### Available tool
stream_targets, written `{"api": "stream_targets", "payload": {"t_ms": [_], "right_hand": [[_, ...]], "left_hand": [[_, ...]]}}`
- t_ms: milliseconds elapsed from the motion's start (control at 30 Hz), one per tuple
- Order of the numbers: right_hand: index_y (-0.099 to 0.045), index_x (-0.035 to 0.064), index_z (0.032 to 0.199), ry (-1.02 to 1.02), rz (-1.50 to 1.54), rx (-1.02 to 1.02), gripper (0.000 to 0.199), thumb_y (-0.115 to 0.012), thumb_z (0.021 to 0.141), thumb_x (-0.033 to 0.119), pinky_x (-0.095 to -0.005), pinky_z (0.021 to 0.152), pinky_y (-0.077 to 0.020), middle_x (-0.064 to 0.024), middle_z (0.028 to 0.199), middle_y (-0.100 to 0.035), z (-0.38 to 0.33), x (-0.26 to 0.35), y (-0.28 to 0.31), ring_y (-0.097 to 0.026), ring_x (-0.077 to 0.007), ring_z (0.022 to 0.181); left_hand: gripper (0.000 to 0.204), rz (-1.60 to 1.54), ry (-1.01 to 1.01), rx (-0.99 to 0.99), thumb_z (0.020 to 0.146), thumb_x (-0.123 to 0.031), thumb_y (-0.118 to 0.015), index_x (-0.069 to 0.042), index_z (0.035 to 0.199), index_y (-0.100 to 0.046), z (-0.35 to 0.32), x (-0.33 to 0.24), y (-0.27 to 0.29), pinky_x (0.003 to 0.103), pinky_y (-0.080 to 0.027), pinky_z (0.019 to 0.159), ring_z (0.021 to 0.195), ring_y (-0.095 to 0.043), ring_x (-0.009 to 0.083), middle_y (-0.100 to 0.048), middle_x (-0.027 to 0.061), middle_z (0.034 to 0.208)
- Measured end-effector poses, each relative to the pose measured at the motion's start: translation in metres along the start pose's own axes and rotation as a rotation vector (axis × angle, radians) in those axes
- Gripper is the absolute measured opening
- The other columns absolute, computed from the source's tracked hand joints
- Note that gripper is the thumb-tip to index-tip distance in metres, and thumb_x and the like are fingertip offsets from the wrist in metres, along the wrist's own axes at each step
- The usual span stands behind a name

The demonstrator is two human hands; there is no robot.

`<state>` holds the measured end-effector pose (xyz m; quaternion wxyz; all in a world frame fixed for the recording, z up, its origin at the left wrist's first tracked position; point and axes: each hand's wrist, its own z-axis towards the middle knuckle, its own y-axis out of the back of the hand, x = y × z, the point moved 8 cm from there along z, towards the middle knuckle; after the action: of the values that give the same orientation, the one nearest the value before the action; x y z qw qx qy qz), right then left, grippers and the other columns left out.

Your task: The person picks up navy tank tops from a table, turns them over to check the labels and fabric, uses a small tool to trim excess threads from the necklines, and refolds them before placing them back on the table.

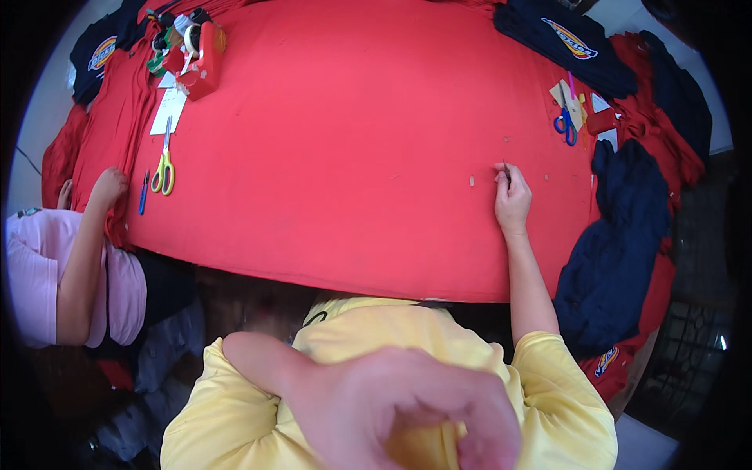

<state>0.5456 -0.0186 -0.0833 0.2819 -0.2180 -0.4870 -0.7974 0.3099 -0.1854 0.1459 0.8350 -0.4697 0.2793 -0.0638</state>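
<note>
My right hand [513,202] is at the right part of the red cloth-covered table [337,157], its fingers pinched on a small dark pointed tool [506,170] that is mostly hidden by the hand. Small pale scraps [471,181] lie on the cloth near it. Close to the camera and blurred, my left hand [407,399] is raised in front of my yellow shirt. Its fingers and thumb curve with a gap between them, the shirt showing through; nothing can be seen in it. The lower edge cuts off part of this hand.
At the left lie yellow-green scissors [164,168], a blue slim tool [143,193] and a red tape dispenser [206,63]. A co-worker in pink [70,274] sits there. Blue scissors [565,129] and navy garments [615,243] are at the right.
</note>
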Motion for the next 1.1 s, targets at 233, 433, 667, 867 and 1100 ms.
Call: {"api": "stream_targets", "payload": {"t_ms": [233, 433, 667, 867, 1100], "right_hand": [[-0.054, 0.0003, 0.12, -0.024, 0.1, 0.074, 0.031, -0.05, 0.092, 0.012, -0.0385, 0.089, -0.0463, -0.0226, 0.111, -0.059, -0.006, -0.015, 0.005, -0.058, -0.0357, 0.105], [-0.05, -0.0014, 0.127, -0.139, -0.028, -0.057, 0.039, -0.051, 0.092, 0.015, -0.0436, 0.091, -0.0445, -0.0236, 0.113, -0.053, 0.044, -0.027, 0.018, -0.054, -0.0402, 0.106], [-0.055, -0.0036, 0.119, -0.137, -0.406, -0.209, 0.039, -0.059, 0.09, 0.022, -0.0454, 0.086, -0.0459, -0.0203, 0.105, -0.055, 0.166, -0.098, 0.007, -0.055, -0.0375, 0.099], [-0.061, -0.0013, 0.105, -0.193, -0.727, -0.135, 0.038, -0.061, 0.088, 0.032, -0.0439, 0.086, -0.0483, -0.0173, 0.103, -0.055, 0.198, -0.114, -0.009, -0.054, -0.0349, 0.102], [-0.066, 0.0004, 0.094, 0.007, -0.708, -0.332, 0.027, -0.058, 0.087, 0.025, -0.0425, 0.081, -0.0484, -0.0176, 0.096, -0.06, 0.19, -0.102, 0.058, -0.057, -0.0348, 0.096]], "left_hand": [[0.017, 0.769, 0.485, -0.116, 0.083, -0.004, -0.069, 0.0, 0.099, -0.063, -0.013, 0.026, 0.12, 0.034, -0.049, 0.078, 0.085, -0.062, 0.0246, -0.066, 0.0108, 0.09], [0.015, 2.029, 0.217, -0.243, 0.082, -0.014, -0.067, -0.007, 0.095, -0.065, -0.039, 0.024, 0.212, 0.037, -0.046, 0.084, 0.094, -0.055, 0.0279, -0.06, 0.0104, 0.096], [0.013, 2.201, -0.044, -0.353, 0.076, -0.007, -0.067, -0.008, 0.089, -0.065, -0.035, 0.017, 0.237, 0.036, -0.047, 0.068, 0.077, -0.056, 0.0248, -0.058, 0.0055, 0.083], [0.013, 2.162, -0.055, -0.373, 0.076, -0.004, -0.066, -0.007, 0.089, -0.065, -0.033, 0.022, 0.234, 0.037, -0.047, 0.069, 0.077, -0.055, 0.0262, -0.059, 0.0069, 0.085], [0.013, 2.174, -0.02, -0.389, 0.077, -0.002, -0.064, -0.006, 0.09, -0.064, -0.035, 0.028, 0.243, 0.038, -0.045, 0.071, 0.08, -0.055, 0.0282, -0.059, 0.0091, 0.086]]}}
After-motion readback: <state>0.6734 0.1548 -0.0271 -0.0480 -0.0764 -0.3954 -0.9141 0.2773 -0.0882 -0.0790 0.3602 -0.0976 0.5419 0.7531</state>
